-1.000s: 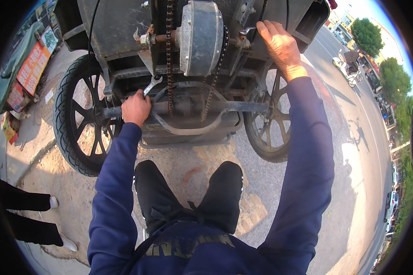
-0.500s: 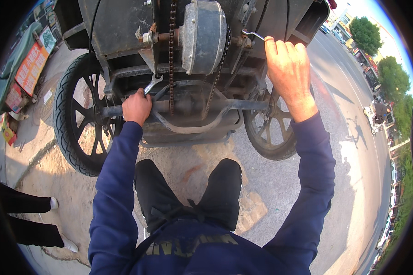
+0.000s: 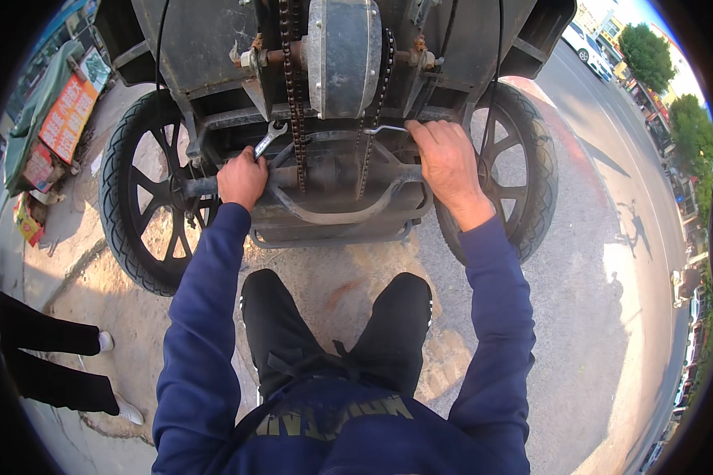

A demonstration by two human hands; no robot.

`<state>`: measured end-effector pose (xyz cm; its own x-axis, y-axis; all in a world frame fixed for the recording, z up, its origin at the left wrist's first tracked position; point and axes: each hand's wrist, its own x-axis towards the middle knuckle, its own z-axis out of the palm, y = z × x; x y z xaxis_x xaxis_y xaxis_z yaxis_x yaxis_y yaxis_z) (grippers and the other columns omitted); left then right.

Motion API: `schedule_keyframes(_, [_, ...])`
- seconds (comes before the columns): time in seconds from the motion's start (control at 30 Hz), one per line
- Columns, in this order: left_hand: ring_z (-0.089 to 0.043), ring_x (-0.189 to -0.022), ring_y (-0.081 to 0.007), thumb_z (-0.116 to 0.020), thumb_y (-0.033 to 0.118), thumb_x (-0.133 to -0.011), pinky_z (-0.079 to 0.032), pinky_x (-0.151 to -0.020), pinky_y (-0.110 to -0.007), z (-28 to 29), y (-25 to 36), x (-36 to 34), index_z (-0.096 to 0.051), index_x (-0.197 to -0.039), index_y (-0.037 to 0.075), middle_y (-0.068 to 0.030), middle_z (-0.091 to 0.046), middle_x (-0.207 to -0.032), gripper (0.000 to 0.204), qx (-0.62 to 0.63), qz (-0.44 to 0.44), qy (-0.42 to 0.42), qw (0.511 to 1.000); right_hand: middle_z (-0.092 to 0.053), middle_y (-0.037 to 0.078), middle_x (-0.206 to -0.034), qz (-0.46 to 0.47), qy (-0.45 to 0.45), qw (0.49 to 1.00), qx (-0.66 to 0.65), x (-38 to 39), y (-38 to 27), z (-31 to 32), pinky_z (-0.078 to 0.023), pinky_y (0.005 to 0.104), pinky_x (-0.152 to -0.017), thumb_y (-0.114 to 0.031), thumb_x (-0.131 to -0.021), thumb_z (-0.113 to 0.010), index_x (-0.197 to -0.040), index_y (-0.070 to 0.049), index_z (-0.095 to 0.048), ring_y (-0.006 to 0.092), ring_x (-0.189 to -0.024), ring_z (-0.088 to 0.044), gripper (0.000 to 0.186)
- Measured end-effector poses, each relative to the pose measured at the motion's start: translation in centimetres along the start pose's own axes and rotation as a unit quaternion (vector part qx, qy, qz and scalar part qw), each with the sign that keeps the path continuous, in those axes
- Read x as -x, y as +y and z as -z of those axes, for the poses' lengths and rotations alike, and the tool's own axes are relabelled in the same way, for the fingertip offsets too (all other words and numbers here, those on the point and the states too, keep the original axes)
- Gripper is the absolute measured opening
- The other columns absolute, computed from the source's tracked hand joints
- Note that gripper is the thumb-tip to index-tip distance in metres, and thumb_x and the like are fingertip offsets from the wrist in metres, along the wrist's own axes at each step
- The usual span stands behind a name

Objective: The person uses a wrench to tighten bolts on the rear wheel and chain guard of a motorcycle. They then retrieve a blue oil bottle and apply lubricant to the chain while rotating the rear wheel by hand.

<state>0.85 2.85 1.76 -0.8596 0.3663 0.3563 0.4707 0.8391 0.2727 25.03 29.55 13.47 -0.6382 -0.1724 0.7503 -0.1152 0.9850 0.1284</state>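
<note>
I squat behind the underside of a tipped small vehicle, facing its grey motor [image 3: 342, 55] and drive chain [image 3: 291, 95]. My left hand [image 3: 242, 179] is closed around a silver open-end wrench [image 3: 268, 138] whose jaw points up toward the left end of the axle [image 3: 249, 59]. My right hand [image 3: 445, 158] grips a second silver wrench [image 3: 384, 129] against the frame, just right of the chain. Both sleeves are dark blue.
Two black spoked tyres flank the frame, one at left [image 3: 146, 198], one at right [image 3: 523, 170]. Another person's dark legs and white shoes [image 3: 55, 364] stand at lower left. A road with parked cars [image 3: 586, 43] runs along the right.
My right hand has come down from the vehicle's upper right body to the frame beside the chain, bringing a wrench with it. My left hand has stayed in place with its wrench.
</note>
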Motion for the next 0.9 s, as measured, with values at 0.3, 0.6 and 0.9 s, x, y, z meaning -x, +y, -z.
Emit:
schedule_keyframes(0.3, [-0.070, -0.086, -0.0447, -0.061, 0.035, -0.094, -0.055, -0.079, -0.055, 0.1, -0.6, -0.7, -0.067, -0.098, 0.008, -0.0232, -0.072, -0.088, 0.028, -0.013, 0.000, 0.007, 1.000, -0.054, 0.006, -0.080, 0.036, 0.014, 0.998, 0.045, -0.8, 0.9, -1.8, -0.047, 0.0363, -0.073, -0.003, -0.080, -0.061, -0.113, -0.004, -0.067, 0.0237, -0.078, -0.058, 0.033])
schedule_keyframes(0.6, [-0.068, -0.085, -0.0465, -0.063, 0.038, -0.095, -0.054, -0.077, -0.057, -0.4, 0.3, -0.2, -0.065, -0.095, 0.007, -0.0234, -0.072, -0.086, 0.032, 0.006, 0.004, 0.006, 1.000, -0.056, 0.006, -0.080, -0.046, 0.080, 0.995, 0.048, 2.4, -2.0, -2.0, -0.045, 0.0369, -0.069, -0.003, -0.084, -0.064, -0.112, -0.003, -0.067, 0.0236, -0.074, -0.057, 0.028])
schedule_keyframes(0.9, [-0.071, -0.090, -0.0205, -0.043, 0.029, -0.112, -0.053, -0.085, -0.033, 3.7, -1.3, 13.1, -0.068, -0.096, -0.007, -0.0168, -0.077, -0.100, 0.047, 0.450, 0.027, 0.149, 0.880, -0.073, 0.017, -0.107, -0.301, -0.049, 0.800, -0.517, 10.8, -18.6, -7.8, -0.053, 0.0309, -0.075, -0.021, -0.105, -0.058, -0.115, 0.001, -0.066, 0.0233, -0.090, -0.072, 0.026])
